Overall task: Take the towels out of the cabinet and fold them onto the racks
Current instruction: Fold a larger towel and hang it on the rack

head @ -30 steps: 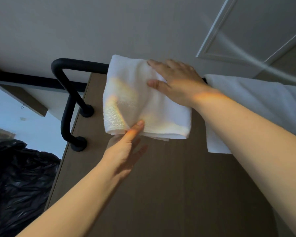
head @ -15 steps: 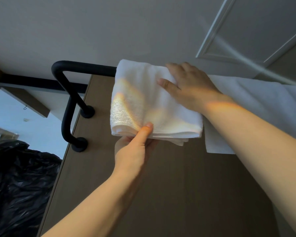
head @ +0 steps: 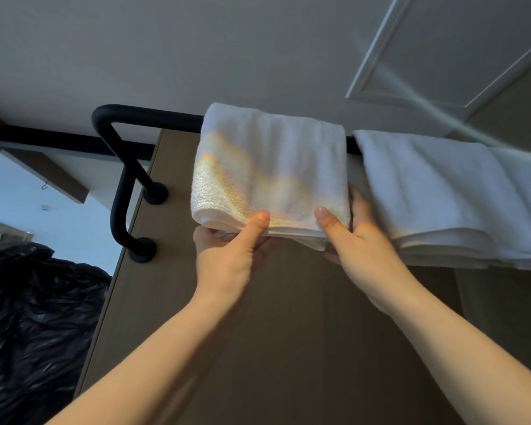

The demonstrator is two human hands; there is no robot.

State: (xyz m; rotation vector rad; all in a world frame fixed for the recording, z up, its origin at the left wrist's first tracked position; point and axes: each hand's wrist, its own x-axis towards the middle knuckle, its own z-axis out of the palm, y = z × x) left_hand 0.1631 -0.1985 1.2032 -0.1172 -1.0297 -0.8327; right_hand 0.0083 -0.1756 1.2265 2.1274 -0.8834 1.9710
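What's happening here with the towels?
A person is hanging white towels over a black rack fixed to a wooden panel. Both hands pinch the lower edge of the small folded towel draped over the bar: the left hand at its left corner, the right hand at its right. A larger folded towel already hangs beside it, on the right.

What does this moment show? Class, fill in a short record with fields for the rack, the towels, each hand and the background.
rack: black bar mounted on a brown panel
small towel: white, folded, draped over the bar
big towel: white, on the bar, to its right
left hand: pinches the small towel's lower edge
right hand: pinches its lower right corner
background: black bag, lower left
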